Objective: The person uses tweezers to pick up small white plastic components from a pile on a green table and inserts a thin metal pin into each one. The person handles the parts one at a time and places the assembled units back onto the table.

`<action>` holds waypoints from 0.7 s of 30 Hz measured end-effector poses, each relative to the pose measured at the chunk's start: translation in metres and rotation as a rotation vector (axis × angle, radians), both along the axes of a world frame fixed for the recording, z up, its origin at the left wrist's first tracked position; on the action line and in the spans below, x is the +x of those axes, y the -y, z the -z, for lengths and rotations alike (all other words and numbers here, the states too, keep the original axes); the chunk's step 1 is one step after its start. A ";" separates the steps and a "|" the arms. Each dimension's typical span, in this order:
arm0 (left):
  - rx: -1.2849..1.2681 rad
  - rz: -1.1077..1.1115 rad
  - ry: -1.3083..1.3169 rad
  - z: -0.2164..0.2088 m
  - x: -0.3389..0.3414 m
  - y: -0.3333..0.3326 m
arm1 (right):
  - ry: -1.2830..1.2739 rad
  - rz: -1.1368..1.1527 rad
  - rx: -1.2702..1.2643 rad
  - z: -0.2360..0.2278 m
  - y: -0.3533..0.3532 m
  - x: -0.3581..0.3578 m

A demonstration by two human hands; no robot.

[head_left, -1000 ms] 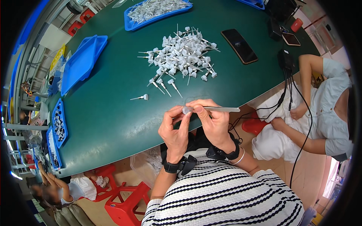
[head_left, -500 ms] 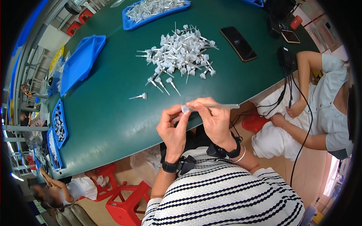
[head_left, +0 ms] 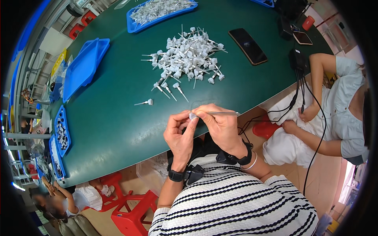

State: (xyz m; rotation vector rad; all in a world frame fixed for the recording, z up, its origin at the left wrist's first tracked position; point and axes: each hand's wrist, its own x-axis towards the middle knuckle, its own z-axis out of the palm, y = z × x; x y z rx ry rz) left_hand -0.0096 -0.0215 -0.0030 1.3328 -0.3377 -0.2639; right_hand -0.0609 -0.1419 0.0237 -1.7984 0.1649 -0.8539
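Between the fingertips of my left hand [head_left: 179, 131] is a small white plastic pump head [head_left: 192, 116], pinched at the table's near edge. My right hand [head_left: 222, 128] is closed around a slim metal tweezers-like tool [head_left: 226, 113]; its tip, by the pump head, is hidden by my fingers. The two hands almost meet at the piece. Beyond them, a pile of similar white pump heads with thin stems [head_left: 189, 55] lies on the green table [head_left: 118, 129]. One loose pump head [head_left: 149, 102] rests apart, to the left of the pile.
A blue tray [head_left: 132, 26] at the far side holds more white pieces. Stacked blue trays [head_left: 80, 72] and smaller trays with dark parts [head_left: 62, 131] line the left. Phone [head_left: 248, 46] and cables [head_left: 302, 86] are on the right, beside a seated person [head_left: 338, 110]. A red stool [head_left: 132, 214] stands below.
The tool in my right hand has turned and now looks thinner, with its outer end shifted left. My left hand stays on the pump head, nearly unmoved.
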 end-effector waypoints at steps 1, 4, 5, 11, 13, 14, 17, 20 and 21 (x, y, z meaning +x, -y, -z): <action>0.004 -0.003 -0.002 0.001 0.000 0.000 | -0.007 0.001 -0.028 -0.001 0.000 0.001; -0.014 -0.006 -0.024 0.003 0.001 -0.001 | -0.009 0.008 -0.039 -0.003 0.001 0.002; -0.041 -0.003 -0.044 0.002 0.001 0.000 | 0.002 0.014 0.007 0.001 0.000 0.002; -0.085 0.025 -0.084 0.003 0.002 -0.002 | -0.071 -0.019 0.092 0.008 0.000 -0.004; -0.091 0.024 -0.090 0.002 0.002 -0.002 | -0.101 -0.046 0.099 0.007 0.000 -0.005; -0.093 0.025 -0.091 0.001 0.002 -0.002 | -0.095 -0.046 0.100 0.007 0.000 -0.005; -0.088 0.023 -0.090 0.001 0.001 -0.001 | -0.086 -0.038 0.069 0.008 0.000 -0.005; -0.077 0.025 -0.085 0.001 0.000 -0.001 | 0.000 0.000 0.024 0.007 0.000 -0.001; -0.073 0.024 -0.082 0.001 -0.001 -0.001 | 0.043 0.015 0.008 0.006 0.000 0.001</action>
